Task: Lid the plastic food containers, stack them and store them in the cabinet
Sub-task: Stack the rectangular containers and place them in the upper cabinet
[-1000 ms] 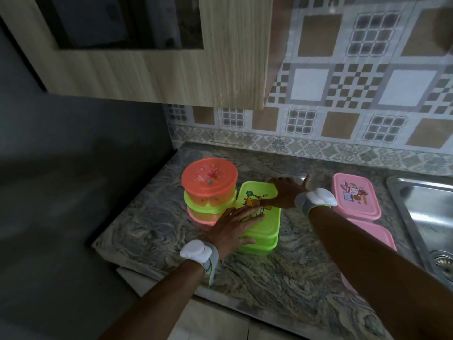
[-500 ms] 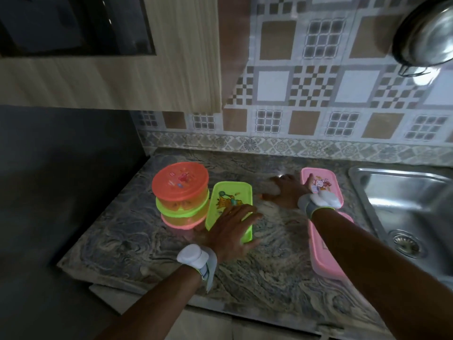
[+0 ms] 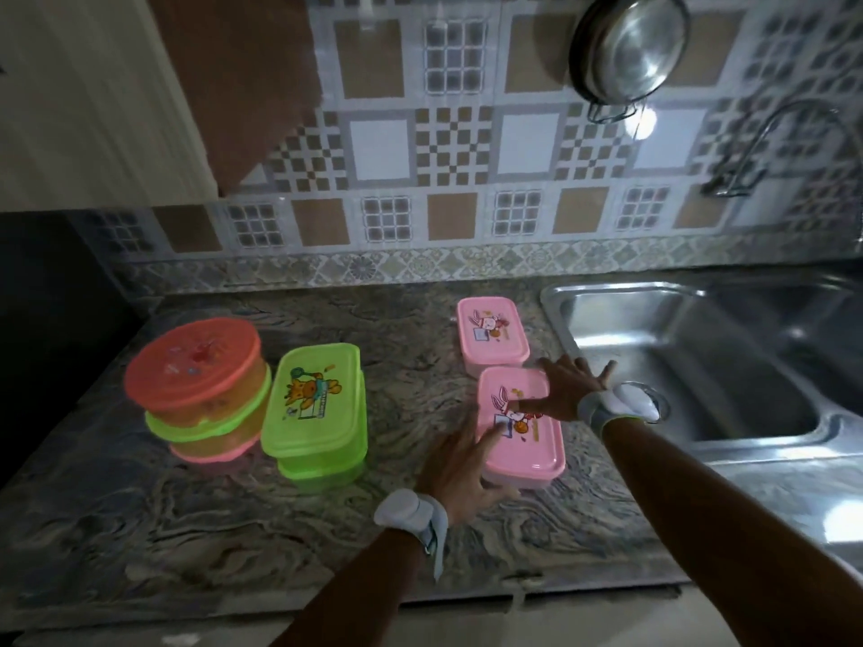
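Note:
Two lidded pink rectangular containers lie on the counter: the near pink container and the far pink container behind it. My left hand touches the near one's left side with fingers spread. My right hand rests on its right edge, thumb on the lid. To the left stand two stacked green rectangular containers and a stack of three round containers with an orange lid on top. The wooden cabinet hangs at the upper left.
A steel sink lies right of the pink containers, with a tap above it. A steel bowl hangs on the tiled wall. The marbled counter ends at a front edge near me.
Both hands left the green stack and moved right to the near pink container. My view turned right, bringing the sink and hanging bowl into sight.

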`<state>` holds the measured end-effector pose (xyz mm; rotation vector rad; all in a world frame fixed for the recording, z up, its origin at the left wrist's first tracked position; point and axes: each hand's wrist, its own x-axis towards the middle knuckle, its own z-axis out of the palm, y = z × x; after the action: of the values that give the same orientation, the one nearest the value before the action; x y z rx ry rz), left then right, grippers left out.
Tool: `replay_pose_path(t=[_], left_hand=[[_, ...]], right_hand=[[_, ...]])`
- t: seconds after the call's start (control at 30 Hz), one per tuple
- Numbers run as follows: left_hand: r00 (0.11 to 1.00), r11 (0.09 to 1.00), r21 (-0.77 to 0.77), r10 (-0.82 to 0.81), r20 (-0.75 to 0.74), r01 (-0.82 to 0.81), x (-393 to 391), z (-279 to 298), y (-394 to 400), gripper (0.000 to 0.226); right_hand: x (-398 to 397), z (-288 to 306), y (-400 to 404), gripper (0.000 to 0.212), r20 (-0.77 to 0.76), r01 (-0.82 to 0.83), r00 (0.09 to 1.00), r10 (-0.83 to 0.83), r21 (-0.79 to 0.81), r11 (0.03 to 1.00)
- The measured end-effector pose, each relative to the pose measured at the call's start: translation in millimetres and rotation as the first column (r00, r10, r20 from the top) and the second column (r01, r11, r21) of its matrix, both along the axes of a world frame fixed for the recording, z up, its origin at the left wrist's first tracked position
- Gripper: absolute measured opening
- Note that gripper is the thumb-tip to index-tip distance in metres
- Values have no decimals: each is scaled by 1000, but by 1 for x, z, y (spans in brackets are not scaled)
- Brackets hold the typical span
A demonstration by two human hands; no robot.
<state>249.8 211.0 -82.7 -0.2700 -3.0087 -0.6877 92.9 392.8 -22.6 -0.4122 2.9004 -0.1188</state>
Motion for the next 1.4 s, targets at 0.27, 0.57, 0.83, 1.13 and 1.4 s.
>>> replay_pose_path(t=[0.27,0.57,0.83,1.13,1.4], left_hand=[[999,994,104,31,-24,-28,-10,-1,5,77],[982,959,274,114,-151,-69,-2,36,-9,78],[947,917,381,220,-235,-118,13,103,-61,75],[895,908,330,354,-272,-259,67,136,-158,82],[893,879,358,402,-200,-315,94,135,-201,84]], right_hand=[[-4,2,0,97,139,-48,988,66,-130,990],[1,62,-22,98,193,-51,975,114,-303,952],[4,133,-89,71,131,-182,959,250,-392,902],[33,156,-207,81,84,-278,935,344,-426,861],[45,145,-260,88,122,-305,911,394,-446,842]])
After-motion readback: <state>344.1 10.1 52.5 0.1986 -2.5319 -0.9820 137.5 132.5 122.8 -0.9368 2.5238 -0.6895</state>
